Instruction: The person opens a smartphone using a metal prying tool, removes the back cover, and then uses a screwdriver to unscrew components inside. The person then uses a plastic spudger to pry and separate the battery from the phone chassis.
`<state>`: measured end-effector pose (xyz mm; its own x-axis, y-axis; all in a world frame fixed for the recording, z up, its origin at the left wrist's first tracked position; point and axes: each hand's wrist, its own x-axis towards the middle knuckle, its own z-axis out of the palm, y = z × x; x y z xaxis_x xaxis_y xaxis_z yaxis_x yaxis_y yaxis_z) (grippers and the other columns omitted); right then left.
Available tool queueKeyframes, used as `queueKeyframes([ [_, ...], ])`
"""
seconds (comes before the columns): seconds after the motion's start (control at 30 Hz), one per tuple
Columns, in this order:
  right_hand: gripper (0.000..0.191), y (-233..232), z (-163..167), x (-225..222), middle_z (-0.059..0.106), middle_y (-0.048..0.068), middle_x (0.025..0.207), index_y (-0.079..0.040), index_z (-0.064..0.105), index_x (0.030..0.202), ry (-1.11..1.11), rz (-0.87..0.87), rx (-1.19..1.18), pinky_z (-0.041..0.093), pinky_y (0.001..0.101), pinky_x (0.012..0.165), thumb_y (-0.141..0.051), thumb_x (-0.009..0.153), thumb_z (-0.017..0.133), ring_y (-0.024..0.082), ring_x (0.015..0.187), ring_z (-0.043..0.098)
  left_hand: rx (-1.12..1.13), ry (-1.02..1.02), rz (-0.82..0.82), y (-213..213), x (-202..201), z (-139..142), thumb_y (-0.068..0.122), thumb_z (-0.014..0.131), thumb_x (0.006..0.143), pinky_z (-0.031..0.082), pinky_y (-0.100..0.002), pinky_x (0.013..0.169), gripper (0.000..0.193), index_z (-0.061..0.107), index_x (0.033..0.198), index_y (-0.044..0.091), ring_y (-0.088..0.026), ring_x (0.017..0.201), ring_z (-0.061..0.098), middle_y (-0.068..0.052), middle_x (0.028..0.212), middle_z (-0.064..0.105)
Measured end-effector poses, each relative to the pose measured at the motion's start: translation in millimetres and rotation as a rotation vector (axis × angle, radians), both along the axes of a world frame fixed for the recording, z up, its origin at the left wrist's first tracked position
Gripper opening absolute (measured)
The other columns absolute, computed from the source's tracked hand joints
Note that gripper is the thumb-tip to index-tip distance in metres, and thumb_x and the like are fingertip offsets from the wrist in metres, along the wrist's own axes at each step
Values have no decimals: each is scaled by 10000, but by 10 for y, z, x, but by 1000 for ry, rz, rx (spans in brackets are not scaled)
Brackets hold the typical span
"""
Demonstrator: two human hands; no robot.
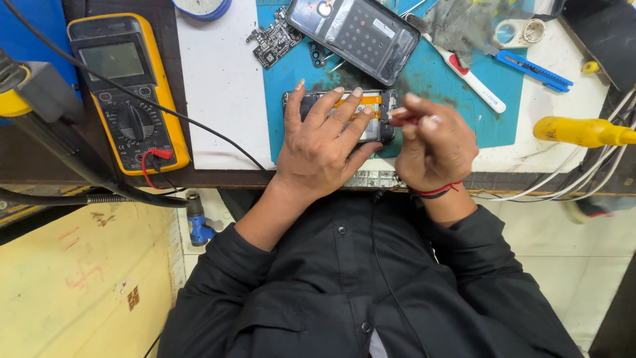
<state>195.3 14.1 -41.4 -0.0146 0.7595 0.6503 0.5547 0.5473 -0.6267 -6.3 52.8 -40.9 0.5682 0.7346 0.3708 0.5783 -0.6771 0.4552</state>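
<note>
Leftmost, a yellow-cased multimeter with a grey screen and black dial (126,89) lay near the left edge of the workbench (218,99), its red plug and black lead trailing toward the front edge. Next came the teal rubber work mat (493,113), and at its front edge, close to the bench's front edge, lay the opened black smartphone with an orange flex strip across its exposed insides (368,113). Its long axis ran left to right, parallel to the bench's front edge.

The left hand (321,149) rested flat on the phone's left and middle part, fingers spread wide and pressing down, covering most of the body; only the right end and the orange strip showed between the fingers. Just right of it, the right hand (434,149) was closed in a pinch around a thin red-handled tool (405,120), whose tip pointed leftward at the phone's right end, touching or nearly touching it; I could not tell which. So the uncovered end lay immediately left of the right hand, the nearer one to it.

Farther back on the mat lay a loose dark circuit board (273,41) and a black rear phone shell (358,30); right of those, a white pen-like tool (472,79) and a blue utility knife (533,69). A yellow tool handle (580,130) projected in at the right edge.
</note>
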Motion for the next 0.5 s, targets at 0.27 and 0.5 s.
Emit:
queueKeyframes([
  [0.27,341,14,19,-17,670,260,1282,-122,487,1386,49,-3,-34,681,383,773,27,1108,618,302,969,759,-1,1,-3,-3,-8,-7,426,788,962,194,-612,1229,444,739,1245,88,-285,1312,559,-108,1387,649],
  [0.5,301,120,199,-111,584,126,1067,-165,564,1220,-142,31,44,617,430,834,-34,1017,744,319,921,631,-8,-3,-5,-3,-7,-9,420,782,973,195,-615,1228,436,736,1247,84,-291,1309,561,-111,1389,644],
])
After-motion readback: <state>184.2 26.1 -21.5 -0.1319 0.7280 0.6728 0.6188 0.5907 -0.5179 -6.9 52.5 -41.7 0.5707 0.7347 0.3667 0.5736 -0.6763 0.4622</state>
